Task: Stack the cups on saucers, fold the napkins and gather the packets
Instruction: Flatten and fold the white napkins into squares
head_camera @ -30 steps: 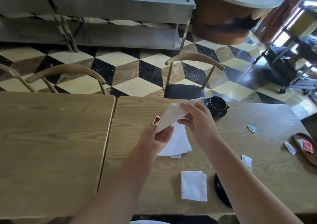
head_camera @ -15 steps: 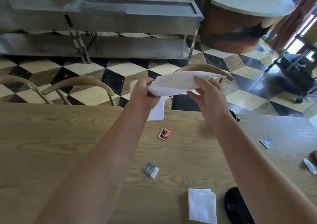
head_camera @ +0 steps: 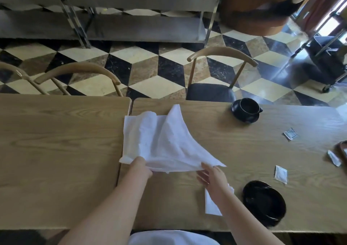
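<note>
A large white napkin (head_camera: 159,141) lies unfolded and rumpled across the gap between the two wooden tables. My left hand (head_camera: 140,167) grips its near left corner. My right hand (head_camera: 212,175) pinches its near right edge. A folded white napkin (head_camera: 211,206) lies partly under my right forearm. A black cup on a black saucer (head_camera: 246,110) stands at the far edge. A lone black saucer (head_camera: 263,202) sits near the front right. Packets lie to the right: a silver packet (head_camera: 290,133), a white packet (head_camera: 280,174) and another white packet (head_camera: 333,158).
A brown tray (head_camera: 342,149) shows at the right edge. Two wooden tables (head_camera: 56,151) meet at a narrow gap. Wooden chairs (head_camera: 221,72) stand behind them on a checkered floor. A steel shelf unit and a trolley are farther back.
Both hands have brought the napkin down from the air onto the table, where it now spreads open. The small packets seen in the middle before are now out of sight.
</note>
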